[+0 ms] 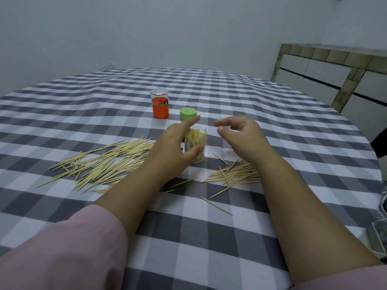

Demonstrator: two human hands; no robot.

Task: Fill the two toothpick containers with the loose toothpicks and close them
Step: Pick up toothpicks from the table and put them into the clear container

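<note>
A clear container (196,143) stands upright at the table's middle, nearly full of toothpicks and without a lid. My left hand (176,145) holds it from the left, thumb curled across its front and index finger stretched out above it. My right hand (240,135) hovers just right of its mouth with fingers loosely curled and nothing in them. A green lid (188,113) lies behind the container. An orange container (160,104) stands upright further back; I cannot tell whether it has a lid on. Loose toothpicks lie in a big pile at the left (104,164) and a smaller pile at the right (234,172).
A grey-and-white checked cloth (209,237) covers the table. Single toothpicks (215,206) lie scattered near the front. A tiled counter with white doors (335,80) stands beyond the table's right edge. Dark objects (381,206) sit at the far right border.
</note>
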